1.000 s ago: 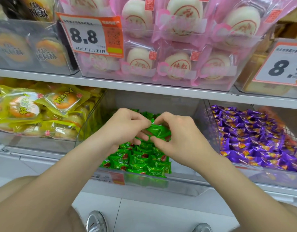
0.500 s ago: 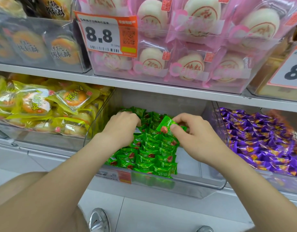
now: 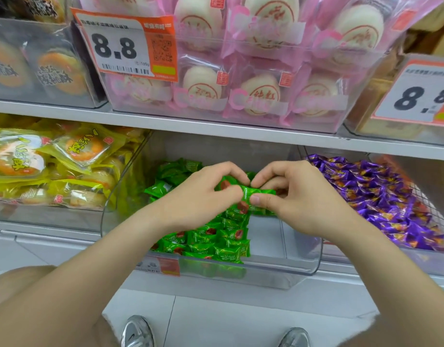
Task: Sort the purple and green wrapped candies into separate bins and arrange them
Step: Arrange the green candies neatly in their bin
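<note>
A green candy (image 3: 257,194) is held over the middle of the clear bin (image 3: 278,274). It is pinched at one end by the left hand (image 3: 203,199) and at the other by the right hand (image 3: 298,196), with the fingers of both curled onto the wrapper. A second wrapper shows under the left fingers; whether it is gripped cannot be told.

At six o'clock from the held candy, rows of green candies (image 3: 215,241) are laid on the bin floor. A looser heap (image 3: 175,171) lies at ten o'clock.

The candy is probably being straightened for the rows. It would best be kept flat and set down against the nearest row's end, so that the laid pieces are not nudged.

Bare bin floor is left open at five o'clock, which gives room for lowering. Lift is limited by the shelf edge (image 3: 241,131) at twelve o'clock. The purple candies (image 3: 371,196) are kept apart at three o'clock, behind a clear wall. Yellow packets (image 3: 53,159) are stacked at nine o'clock.
</note>
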`<state>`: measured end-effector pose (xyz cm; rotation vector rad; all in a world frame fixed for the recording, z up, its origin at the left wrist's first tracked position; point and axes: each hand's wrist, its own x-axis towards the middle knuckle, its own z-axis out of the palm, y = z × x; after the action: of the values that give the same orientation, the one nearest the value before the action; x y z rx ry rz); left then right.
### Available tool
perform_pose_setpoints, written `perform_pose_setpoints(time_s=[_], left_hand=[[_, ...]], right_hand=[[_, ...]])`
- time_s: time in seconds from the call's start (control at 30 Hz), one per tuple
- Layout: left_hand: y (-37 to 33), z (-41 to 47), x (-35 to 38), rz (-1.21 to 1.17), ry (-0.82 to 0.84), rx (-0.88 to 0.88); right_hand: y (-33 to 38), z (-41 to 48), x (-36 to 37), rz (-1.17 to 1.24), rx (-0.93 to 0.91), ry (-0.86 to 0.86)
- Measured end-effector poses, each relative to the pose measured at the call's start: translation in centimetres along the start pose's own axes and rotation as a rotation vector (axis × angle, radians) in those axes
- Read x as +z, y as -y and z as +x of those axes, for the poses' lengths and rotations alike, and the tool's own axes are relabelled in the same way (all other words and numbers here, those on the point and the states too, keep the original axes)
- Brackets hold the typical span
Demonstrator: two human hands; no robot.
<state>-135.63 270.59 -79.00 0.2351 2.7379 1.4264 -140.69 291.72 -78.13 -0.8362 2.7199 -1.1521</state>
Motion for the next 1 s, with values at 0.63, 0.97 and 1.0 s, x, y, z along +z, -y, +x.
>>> perform_pose_setpoints(time_s=[0.63,0.97,1.0], left_hand=[[0.6,5.7,8.4,0.509,-0.118,-0.031],[0.7,7.4,9.3,0.730,-0.109,-0.080],[0.7,7.5,9.3,0.734,-0.120,-0.076]], right_hand=[[-3.0,-2.6,-4.2,-0.329,-0.066,-0.250],[-2.8,-2.3,-4.5,-0.316,-0.047,-0.229],[-2.8,-2.3,-4.5,-0.319,-0.051,-0.226]])
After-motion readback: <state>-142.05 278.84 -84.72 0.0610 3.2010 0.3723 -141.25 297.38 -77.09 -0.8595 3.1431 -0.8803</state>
